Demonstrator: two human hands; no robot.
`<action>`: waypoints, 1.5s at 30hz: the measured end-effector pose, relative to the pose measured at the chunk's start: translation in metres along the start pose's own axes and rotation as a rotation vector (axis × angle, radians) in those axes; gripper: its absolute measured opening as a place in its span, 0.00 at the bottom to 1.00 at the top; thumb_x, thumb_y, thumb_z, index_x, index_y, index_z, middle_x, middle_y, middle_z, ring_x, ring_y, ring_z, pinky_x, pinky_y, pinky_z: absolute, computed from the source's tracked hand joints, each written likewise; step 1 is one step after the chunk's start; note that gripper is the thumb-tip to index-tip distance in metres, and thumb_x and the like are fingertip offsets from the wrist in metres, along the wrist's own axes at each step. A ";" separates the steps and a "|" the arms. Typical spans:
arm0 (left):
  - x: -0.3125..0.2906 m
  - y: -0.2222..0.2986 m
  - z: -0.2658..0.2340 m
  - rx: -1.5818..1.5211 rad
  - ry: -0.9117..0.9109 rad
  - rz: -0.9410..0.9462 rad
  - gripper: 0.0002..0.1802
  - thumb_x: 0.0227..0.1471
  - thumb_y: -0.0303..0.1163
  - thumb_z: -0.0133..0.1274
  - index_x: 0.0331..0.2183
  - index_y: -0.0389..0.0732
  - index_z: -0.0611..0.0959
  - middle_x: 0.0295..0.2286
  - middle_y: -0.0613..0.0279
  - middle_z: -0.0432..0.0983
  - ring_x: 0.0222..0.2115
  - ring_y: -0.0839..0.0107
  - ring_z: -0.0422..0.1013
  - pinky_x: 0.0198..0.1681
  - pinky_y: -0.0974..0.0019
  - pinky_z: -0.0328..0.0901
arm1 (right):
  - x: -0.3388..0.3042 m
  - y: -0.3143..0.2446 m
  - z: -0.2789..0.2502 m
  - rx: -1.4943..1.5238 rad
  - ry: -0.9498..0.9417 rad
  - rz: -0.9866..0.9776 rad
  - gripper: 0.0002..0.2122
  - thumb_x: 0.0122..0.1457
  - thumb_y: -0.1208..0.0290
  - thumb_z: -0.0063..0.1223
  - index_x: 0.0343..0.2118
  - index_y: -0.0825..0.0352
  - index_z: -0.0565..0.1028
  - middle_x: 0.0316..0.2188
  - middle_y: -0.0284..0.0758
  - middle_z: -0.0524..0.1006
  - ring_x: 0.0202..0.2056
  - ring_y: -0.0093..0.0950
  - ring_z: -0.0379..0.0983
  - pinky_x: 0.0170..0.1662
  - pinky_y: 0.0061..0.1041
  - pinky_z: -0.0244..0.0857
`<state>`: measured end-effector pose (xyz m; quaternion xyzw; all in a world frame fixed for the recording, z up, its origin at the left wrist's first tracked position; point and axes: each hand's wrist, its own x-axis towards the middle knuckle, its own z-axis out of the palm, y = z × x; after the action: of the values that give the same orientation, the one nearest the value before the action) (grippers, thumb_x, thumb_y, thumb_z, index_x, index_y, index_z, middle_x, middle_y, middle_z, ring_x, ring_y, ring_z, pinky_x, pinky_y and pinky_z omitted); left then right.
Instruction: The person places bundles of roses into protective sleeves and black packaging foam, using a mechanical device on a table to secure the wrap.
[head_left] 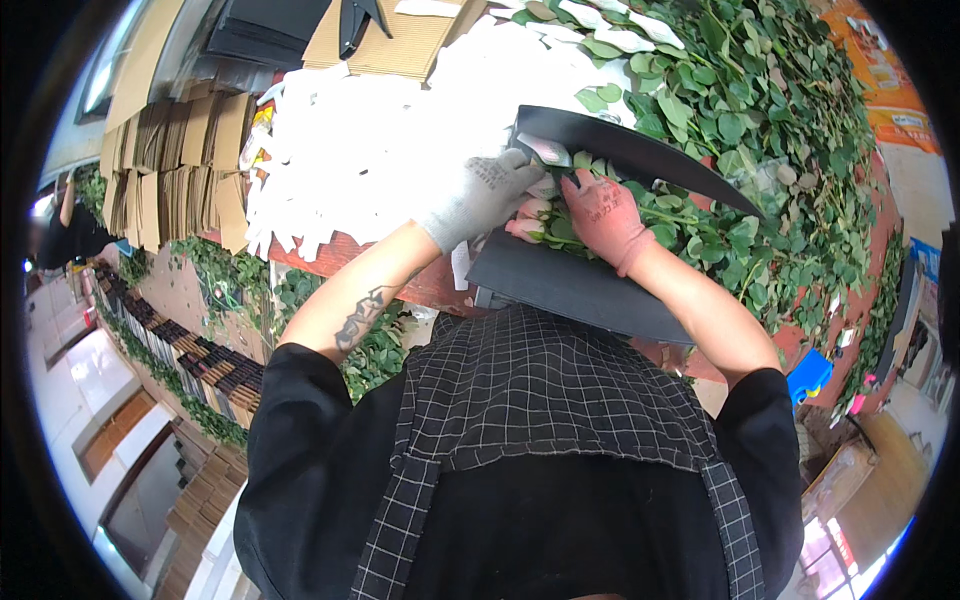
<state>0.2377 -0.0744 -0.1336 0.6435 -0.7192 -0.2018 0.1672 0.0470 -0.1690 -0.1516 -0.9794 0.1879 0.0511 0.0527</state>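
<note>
Item: rose bundle (545,222) in black folded sheet (570,280). My left hand (480,195) and right hand (603,212) press flat, fingers half-curled; I keep heads level while wrapping.

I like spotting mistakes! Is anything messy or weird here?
One thing stands out: loose green rose stems and leaves lie heaped untidily across the red table. The grey-gloved left hand and pink-gloved right hand press roses into black sheets.

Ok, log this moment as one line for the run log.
left hand: grey glove, on black sheet | right hand: pink glove, pressing roses | leafy stems piled right | white wrappers left
</note>
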 end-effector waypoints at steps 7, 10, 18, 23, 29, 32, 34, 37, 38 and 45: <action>0.009 -0.017 0.006 0.013 0.007 0.095 0.08 0.44 0.26 0.49 0.32 0.41 0.77 0.31 0.55 0.71 0.28 0.55 0.71 0.31 0.58 0.66 | 0.000 0.005 -0.001 0.056 -0.082 0.014 0.16 0.51 0.73 0.42 0.45 0.68 0.70 0.34 0.43 0.72 0.32 0.35 0.74 0.34 0.29 0.69; 0.008 -0.017 -0.003 -0.044 -0.052 0.020 0.06 0.44 0.26 0.49 0.30 0.40 0.75 0.29 0.54 0.71 0.28 0.55 0.71 0.30 0.58 0.65 | -0.002 0.009 0.009 0.084 -0.024 -0.012 0.17 0.52 0.73 0.41 0.47 0.69 0.69 0.34 0.45 0.72 0.32 0.36 0.74 0.34 0.30 0.68; 0.001 -0.022 -0.021 0.096 -0.050 0.124 0.09 0.46 0.28 0.49 0.34 0.40 0.75 0.27 0.55 0.71 0.27 0.55 0.70 0.32 0.58 0.65 | -0.010 0.010 0.018 0.049 -0.003 -0.021 0.20 0.56 0.70 0.36 0.53 0.68 0.63 0.41 0.45 0.72 0.43 0.35 0.70 0.45 0.29 0.63; -0.007 -0.033 -0.049 0.207 -0.114 -0.098 0.10 0.47 0.28 0.49 0.35 0.41 0.77 0.31 0.55 0.73 0.31 0.57 0.72 0.36 0.61 0.66 | -0.010 0.012 0.034 0.074 0.218 -0.063 0.19 0.54 0.71 0.40 0.49 0.71 0.65 0.38 0.46 0.73 0.37 0.36 0.72 0.39 0.32 0.64; 0.004 0.020 -0.039 -0.050 -0.114 0.115 0.14 0.50 0.33 0.46 0.40 0.39 0.76 0.42 0.54 0.70 0.35 0.58 0.72 0.37 0.59 0.66 | -0.019 0.009 0.016 -0.155 0.071 -0.104 0.22 0.54 0.69 0.39 0.54 0.68 0.63 0.40 0.41 0.74 0.41 0.33 0.71 0.42 0.30 0.64; 0.002 0.024 -0.016 -0.018 -0.295 0.032 0.22 0.49 0.37 0.49 0.47 0.42 0.75 0.51 0.57 0.66 0.40 0.59 0.72 0.43 0.63 0.66 | -0.014 0.012 0.004 -0.008 0.062 -0.093 0.21 0.51 0.67 0.44 0.50 0.68 0.67 0.34 0.38 0.75 0.34 0.33 0.73 0.36 0.29 0.66; 0.000 0.017 -0.012 -0.007 -0.275 0.044 0.22 0.49 0.38 0.49 0.48 0.43 0.75 0.51 0.58 0.66 0.40 0.60 0.72 0.43 0.63 0.66 | -0.014 0.012 -0.007 0.102 0.140 -0.038 0.21 0.49 0.65 0.48 0.47 0.66 0.69 0.31 0.38 0.75 0.31 0.34 0.74 0.33 0.28 0.67; -0.004 0.015 -0.012 0.016 -0.281 0.060 0.22 0.50 0.39 0.48 0.47 0.44 0.75 0.51 0.59 0.66 0.39 0.62 0.73 0.43 0.64 0.67 | 0.004 0.012 -0.018 0.031 0.095 0.115 0.18 0.49 0.64 0.49 0.45 0.64 0.71 0.31 0.38 0.75 0.31 0.33 0.75 0.30 0.28 0.68; -0.003 0.015 -0.014 0.036 -0.287 0.074 0.22 0.50 0.39 0.48 0.47 0.44 0.76 0.51 0.59 0.66 0.39 0.63 0.73 0.42 0.64 0.67 | 0.006 0.013 -0.013 0.010 0.137 0.118 0.17 0.50 0.66 0.48 0.44 0.64 0.71 0.32 0.38 0.75 0.30 0.33 0.75 0.29 0.28 0.69; -0.007 0.010 -0.004 0.045 -0.145 0.153 0.18 0.47 0.37 0.50 0.41 0.41 0.78 0.48 0.60 0.69 0.28 0.62 0.74 0.32 0.63 0.69 | 0.014 0.015 0.003 -0.077 0.054 0.139 0.19 0.47 0.67 0.51 0.44 0.62 0.71 0.36 0.39 0.75 0.31 0.32 0.75 0.32 0.29 0.69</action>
<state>0.2320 -0.0664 -0.1249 0.5740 -0.7807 -0.2185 0.1151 0.0538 -0.1878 -0.1572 -0.9663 0.2548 0.0352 0.0064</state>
